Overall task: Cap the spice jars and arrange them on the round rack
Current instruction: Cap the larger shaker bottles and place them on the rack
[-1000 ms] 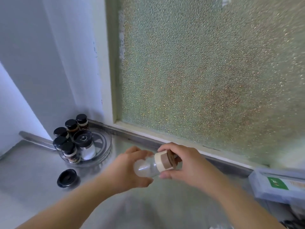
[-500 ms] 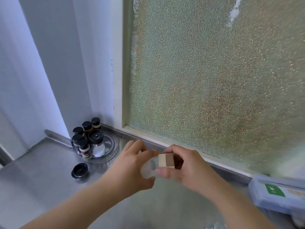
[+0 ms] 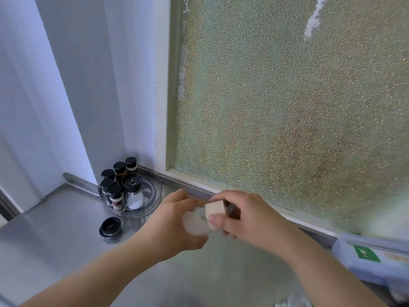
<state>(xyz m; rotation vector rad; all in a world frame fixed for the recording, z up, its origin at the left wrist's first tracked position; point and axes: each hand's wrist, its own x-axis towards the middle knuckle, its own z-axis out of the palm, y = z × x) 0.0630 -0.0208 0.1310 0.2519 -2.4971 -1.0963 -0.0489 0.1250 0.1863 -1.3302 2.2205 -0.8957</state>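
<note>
I hold a clear spice jar (image 3: 195, 224) on its side above the steel counter. My left hand (image 3: 174, 227) grips its glass base. My right hand (image 3: 247, 218) wraps the cream label end and the dark brown cap (image 3: 232, 211). The round clear rack (image 3: 152, 196) stands in the back left corner with several black-capped jars (image 3: 116, 196) and a larger black-topped shaker (image 3: 132, 191) on it. A loose black cap (image 3: 110, 226) lies on the counter in front of the rack.
The steel counter (image 3: 55, 229) runs to a raised back lip under a frosted window (image 3: 287, 107). A pale blue box with a green label (image 3: 371, 260) sits at the right edge. White walls close the left corner.
The view has lifted and swung left, so the rack sits further right and smaller. Both hands stay on the jar, and my right hand has shifted around the cap end.
</note>
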